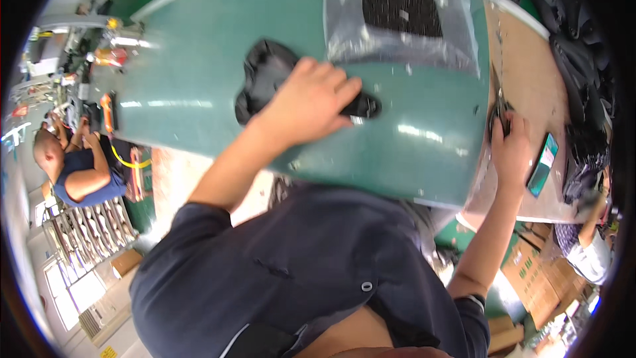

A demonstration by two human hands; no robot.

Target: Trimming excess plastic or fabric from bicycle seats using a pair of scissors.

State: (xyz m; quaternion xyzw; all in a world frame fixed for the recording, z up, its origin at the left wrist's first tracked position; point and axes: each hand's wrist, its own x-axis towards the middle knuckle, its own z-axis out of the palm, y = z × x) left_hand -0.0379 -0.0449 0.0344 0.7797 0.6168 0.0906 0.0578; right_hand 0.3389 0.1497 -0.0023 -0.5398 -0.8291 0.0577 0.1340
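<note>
Bent at the dark handles of one pair of scissors (501,114), with fingers of the right hand (511,149) touching the loops; cannot tell how firmly closed. Just right of there, flat on the brown surface (540,86), one phone (543,164) with a lit screen. Slightly farther off, over the green table (199,119), curled down with thumb and fingers nearly together on one soft black piece (262,76): the left hand (311,103). Spread mostly to the left of those fingers, poking out narrowly to their right. Beyond, near the table's far side, one clear plastic bag (344,33) around one dark item (401,10). Well apart on the far left, one person (83,176) in a dark blue top.
</note>
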